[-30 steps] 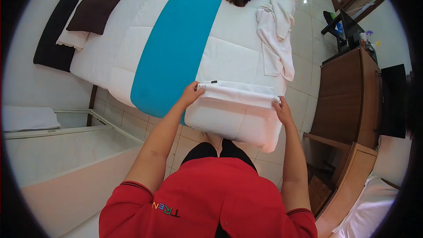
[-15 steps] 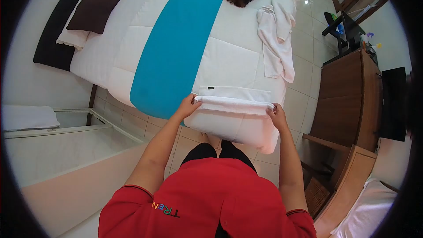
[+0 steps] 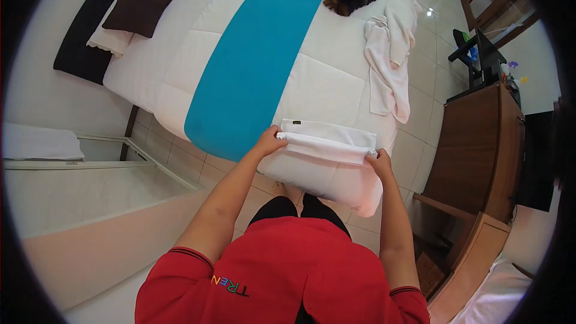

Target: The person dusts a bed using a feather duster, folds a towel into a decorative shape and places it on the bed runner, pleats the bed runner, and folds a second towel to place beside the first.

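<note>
At the bed's [image 3: 324, 81] near edge, the left hand [image 3: 270, 141] and right hand [image 3: 379, 162] grip opposite ends of a white towel [image 3: 327, 147].

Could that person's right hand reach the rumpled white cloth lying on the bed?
Probably yes. The right hand is pinching one end of the folded white towel, so it would likely have to let go first. Only flat bedding seems to lie between it and the rumpled white cloth.

The camera, from the head, faced forward and down, the red shirt [image 3: 270, 276] nearest (lower centre). The bed [image 3: 329, 78] lay beyond, upper centre.
</note>
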A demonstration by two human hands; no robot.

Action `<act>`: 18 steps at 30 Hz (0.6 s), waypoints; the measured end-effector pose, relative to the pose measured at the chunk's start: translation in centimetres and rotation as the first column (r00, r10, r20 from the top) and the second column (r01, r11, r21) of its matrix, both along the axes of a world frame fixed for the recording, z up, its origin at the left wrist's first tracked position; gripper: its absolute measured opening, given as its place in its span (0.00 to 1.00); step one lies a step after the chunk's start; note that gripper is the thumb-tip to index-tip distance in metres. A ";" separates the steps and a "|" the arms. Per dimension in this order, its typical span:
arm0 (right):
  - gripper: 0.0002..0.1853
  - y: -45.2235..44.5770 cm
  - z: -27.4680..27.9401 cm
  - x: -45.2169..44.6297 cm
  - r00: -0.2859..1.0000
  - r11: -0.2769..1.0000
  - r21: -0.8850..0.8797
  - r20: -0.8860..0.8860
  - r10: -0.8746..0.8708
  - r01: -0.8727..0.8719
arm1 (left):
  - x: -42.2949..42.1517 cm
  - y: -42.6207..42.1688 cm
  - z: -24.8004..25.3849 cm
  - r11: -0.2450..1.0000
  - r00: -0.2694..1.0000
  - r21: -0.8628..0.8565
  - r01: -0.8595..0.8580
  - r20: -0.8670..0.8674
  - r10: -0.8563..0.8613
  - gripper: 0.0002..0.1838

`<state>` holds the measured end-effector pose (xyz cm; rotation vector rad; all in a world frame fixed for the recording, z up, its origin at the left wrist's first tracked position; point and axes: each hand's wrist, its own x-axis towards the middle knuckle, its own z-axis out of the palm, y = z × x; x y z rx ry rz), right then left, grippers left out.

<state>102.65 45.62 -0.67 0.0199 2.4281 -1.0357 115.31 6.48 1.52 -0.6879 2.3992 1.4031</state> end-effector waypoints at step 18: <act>0.29 0.0 7.6 2.4 0.788 0.908 0.204 -0.451 0.418 -0.365 | 0.5 0.6 3.5 0.871 0.896 -0.372 0.321 -0.177 -0.406 0.32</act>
